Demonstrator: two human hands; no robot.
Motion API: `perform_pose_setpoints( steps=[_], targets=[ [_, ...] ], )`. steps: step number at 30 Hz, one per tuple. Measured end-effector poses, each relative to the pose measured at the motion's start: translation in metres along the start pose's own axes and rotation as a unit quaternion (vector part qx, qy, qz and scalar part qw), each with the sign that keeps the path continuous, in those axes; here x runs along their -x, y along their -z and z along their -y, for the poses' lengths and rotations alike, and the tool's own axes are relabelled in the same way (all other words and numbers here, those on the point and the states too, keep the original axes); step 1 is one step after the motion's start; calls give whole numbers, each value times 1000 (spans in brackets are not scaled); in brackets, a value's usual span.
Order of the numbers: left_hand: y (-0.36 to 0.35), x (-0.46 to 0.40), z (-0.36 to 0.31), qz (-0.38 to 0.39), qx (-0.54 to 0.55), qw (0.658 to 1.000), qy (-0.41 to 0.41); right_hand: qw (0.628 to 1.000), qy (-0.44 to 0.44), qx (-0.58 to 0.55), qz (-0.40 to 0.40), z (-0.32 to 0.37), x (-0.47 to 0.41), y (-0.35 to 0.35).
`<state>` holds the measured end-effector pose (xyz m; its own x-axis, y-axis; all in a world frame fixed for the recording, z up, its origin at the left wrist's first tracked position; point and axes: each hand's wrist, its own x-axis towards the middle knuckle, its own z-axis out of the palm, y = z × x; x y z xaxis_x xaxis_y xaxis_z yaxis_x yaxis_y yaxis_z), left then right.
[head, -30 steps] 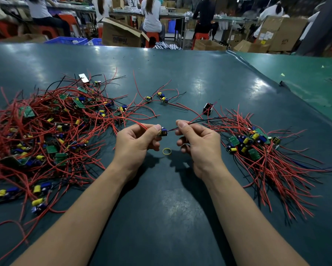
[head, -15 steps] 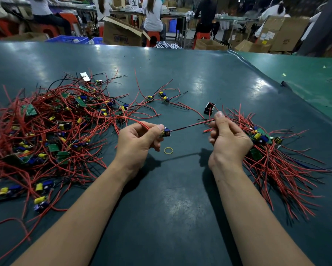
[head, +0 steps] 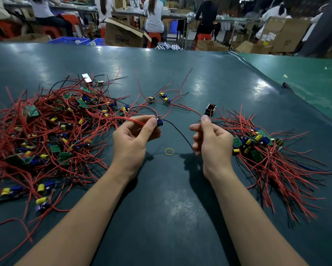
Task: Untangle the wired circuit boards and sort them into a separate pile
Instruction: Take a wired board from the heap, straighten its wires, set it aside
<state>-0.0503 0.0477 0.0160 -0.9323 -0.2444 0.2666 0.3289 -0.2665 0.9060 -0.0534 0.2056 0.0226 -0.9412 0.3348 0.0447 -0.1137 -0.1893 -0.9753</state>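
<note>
Dark teal matting covers the counter, and beyond its far edge people sit at workbenches among cardboard boxes and blue crates.

Take the small yellow rubber band lying flat on the counter as the landmark. Far to its left sprawls the tangled heap of red-wired circuit boards, green boards and yellow and blue parts mixed through the wires. To the band's right lies the sorted pile, its boards bunched together and its red wires fanning toward the near right edge.

Just above and left of the band, the left hand is raised off the counter, its thumb and fingers pinching one small circuit board with a blue part on it. Red wires run from that grip back into the tangled heap. A black wire leaves the held board and curves down toward the right hand, which is above and right of the band. Its fingers are curled with the thumb upright; the black wire reaches them, but whether they actually grip it I cannot tell.

Beyond the band, farther up the counter, a few loose boards lie with their wires spread, and a small black part stands near the sorted pile's far edge.
</note>
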Motion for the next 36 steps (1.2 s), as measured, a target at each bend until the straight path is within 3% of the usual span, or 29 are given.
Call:
perform_pose_setpoints(
  steps=[3, 5, 10, 13, 24, 32, 36],
  targets=[
    [-2, 1, 0, -4, -24, 1000, -13, 985, -30, 78, 153, -3, 12, -8],
    [-1, 2, -1, 7, -41, 999, -13, 973, -69, 70, 209, -4, 18, -15],
    [-5, 9, -1, 90, -117, 989, 0, 987, -74, -34, 142, 0, 12, -12],
    [-5, 10, -2, 122, -110, 986, 24, 986, -82, -26, 143, 2, 9, -8],
    [-5, 8, -5, 91, -76, 992, 36, 986, -42, -148, -57, 3, -6, -4],
    [-8, 10, -7, 80, -87, 993, 18, 965, -18, -199, -168, 8, -14, 8],
    [-4, 6, -7, 34, -61, 998, 7, 947, -7, -237, -216, 11, -18, 17]
  ],
)
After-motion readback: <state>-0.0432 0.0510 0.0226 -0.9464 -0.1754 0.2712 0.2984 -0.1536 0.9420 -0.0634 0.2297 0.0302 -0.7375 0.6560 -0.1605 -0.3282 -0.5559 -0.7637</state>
